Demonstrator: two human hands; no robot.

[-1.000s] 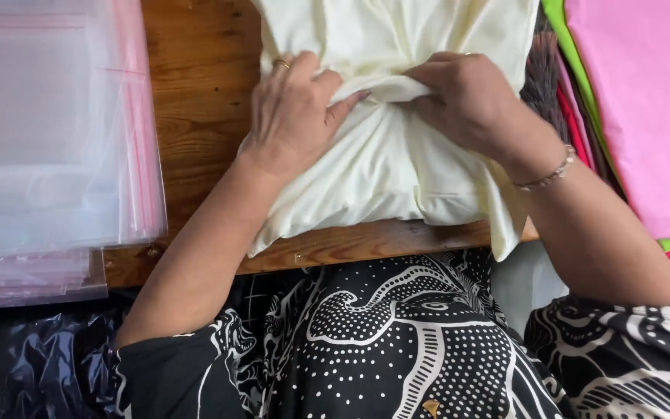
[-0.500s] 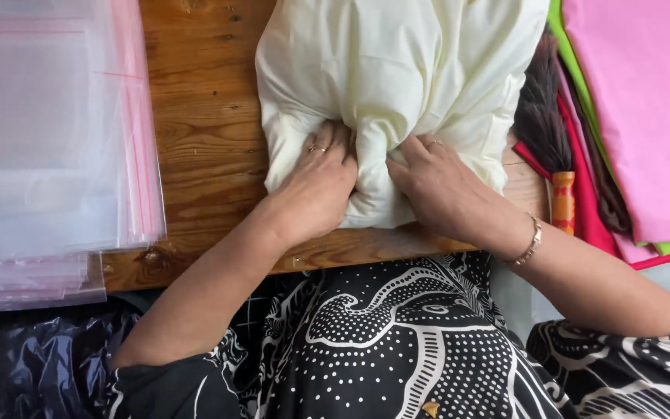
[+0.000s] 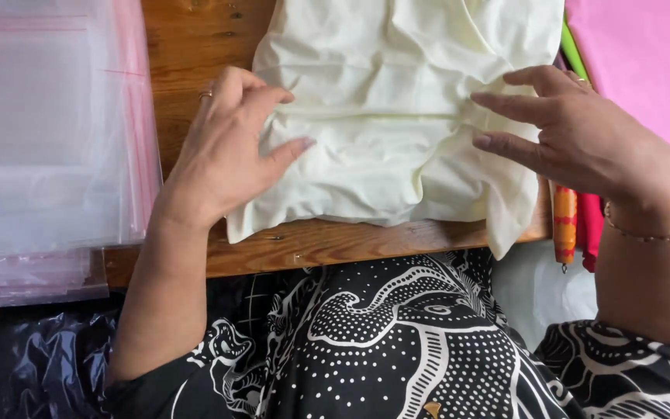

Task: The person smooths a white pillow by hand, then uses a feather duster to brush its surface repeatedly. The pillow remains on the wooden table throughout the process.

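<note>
A black dress with white swirls and dots [image 3: 397, 349] fills the near edge. Past it, a soft, wrinkly cream cloth [image 3: 397, 116] lies on the brown wooden table [image 3: 188, 46]. The left hand [image 3: 226, 155] rests open on its left side. The right hand [image 3: 583, 132] is open too, fingers maybe just touching. Shiny clear plastic bags [image 3: 48, 132] are stacked at the left. Smooth pink fabric [image 3: 645, 54] lies far right.

You have the folded cloth [image 3: 397, 132] lying on the wooden table [image 3: 188, 46], its near corner hanging over the table's front edge. Your left hand [image 3: 226, 155] rests on the cloth's left side and your right hand [image 3: 583, 140] on its right side. Left of the cloth lies the stack of plastic bags [image 3: 48, 140]; right of it, the pile of fabrics [image 3: 645, 70].
</note>
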